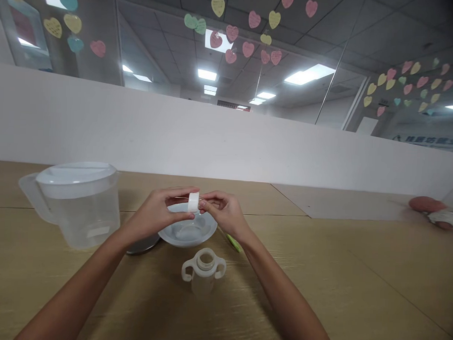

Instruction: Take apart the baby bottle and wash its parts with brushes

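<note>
Above a translucent bowl (187, 238), my left hand (154, 212) grips a white bottle collar (193, 202) between thumb and fingers. My right hand (227, 212) is closed at the collar's right side, pinching a small clear piece that looks like a bottle nipple (201, 203); the fingers cover most of it. Below the hands, a baby bottle (203, 278) with two side handles stands upright on the table, its mouth uncovered.
A lidded translucent pitcher (85, 214) stands at the left. Beside the bowl lies a dark round object (144, 246), partly hidden by my left arm. A thin green item (233, 242) lies by my right wrist. A white wall (212, 144) rises behind the table (319, 277).
</note>
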A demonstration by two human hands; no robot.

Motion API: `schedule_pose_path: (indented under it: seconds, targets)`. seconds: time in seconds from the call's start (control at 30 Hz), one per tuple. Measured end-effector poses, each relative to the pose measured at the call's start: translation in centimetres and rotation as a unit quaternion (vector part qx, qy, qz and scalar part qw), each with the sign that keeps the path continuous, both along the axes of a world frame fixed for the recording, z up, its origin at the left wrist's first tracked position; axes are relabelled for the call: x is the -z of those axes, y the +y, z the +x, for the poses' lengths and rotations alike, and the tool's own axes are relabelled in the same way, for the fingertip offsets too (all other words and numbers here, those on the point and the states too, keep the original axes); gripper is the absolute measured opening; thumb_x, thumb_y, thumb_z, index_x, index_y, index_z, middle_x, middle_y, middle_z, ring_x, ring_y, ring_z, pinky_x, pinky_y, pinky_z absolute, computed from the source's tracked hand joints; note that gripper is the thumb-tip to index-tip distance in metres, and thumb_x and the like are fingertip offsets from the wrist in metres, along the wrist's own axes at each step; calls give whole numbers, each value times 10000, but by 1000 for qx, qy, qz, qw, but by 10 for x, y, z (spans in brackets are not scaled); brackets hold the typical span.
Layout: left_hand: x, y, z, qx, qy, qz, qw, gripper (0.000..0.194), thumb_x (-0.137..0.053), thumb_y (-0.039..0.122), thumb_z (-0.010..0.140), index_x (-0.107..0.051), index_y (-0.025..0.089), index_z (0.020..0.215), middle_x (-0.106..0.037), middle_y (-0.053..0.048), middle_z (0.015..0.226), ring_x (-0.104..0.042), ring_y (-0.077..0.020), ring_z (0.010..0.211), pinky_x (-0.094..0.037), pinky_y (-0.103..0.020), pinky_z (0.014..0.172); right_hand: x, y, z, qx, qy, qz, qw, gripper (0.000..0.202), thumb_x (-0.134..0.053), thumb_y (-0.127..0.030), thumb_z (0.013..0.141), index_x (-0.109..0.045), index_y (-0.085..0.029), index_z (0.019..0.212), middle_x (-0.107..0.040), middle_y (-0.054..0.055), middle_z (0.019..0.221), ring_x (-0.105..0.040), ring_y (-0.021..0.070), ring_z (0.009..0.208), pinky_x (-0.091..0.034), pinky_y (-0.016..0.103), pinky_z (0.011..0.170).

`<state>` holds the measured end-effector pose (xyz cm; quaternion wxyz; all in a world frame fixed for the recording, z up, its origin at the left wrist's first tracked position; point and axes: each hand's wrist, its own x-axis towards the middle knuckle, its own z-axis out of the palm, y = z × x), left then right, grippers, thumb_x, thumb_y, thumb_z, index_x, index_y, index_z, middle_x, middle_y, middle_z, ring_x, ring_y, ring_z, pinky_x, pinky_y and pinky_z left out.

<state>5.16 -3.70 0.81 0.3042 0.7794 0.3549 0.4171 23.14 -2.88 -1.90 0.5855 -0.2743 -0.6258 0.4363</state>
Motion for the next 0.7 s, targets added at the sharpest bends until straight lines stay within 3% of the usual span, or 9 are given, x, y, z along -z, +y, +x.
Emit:
schedule_pose_path:
  seconds: [0.13, 0.33, 0.7]
  targets:
    - [-6, -5, -3, 9, 1, -19, 1000, 606, -750, 388, 632, -598, 214, 1192, -591, -54, 1252, -560, -278, 1128, -439, -444, 1006, -3, -5, -3, 9, 14, 1, 1000, 293, -759, -370, 597, -678, -158, 783, -691, 38, 742, -609, 123, 584, -522, 301, 617]
    - [-11, -9, -3, -16, 1, 4, 1000, 586, -743, 398, 643, -605, 228, 1187, -623, -45, 1208, -597, -279, 1070, -484, -424, 960, -6, -10, -7, 27, 43, 1, 999, 282, -766, -350, 595, -635, -157, 753, -637, 0, 594, -601, 128, 537, -523, 299, 575]
    - [-13, -13, -9, 26, 45, -7, 999, 578, -731, 357, 670, -577, 277, 1220, -619, -31, 1213, -594, -271, 1082, -495, -371, 928, -8, -14, 2, -13, -75, 106, 991, 213, -657, -380, 733, -670, -171, 774, -587, 5, 727, -565, 85, 542, -504, 246, 547]
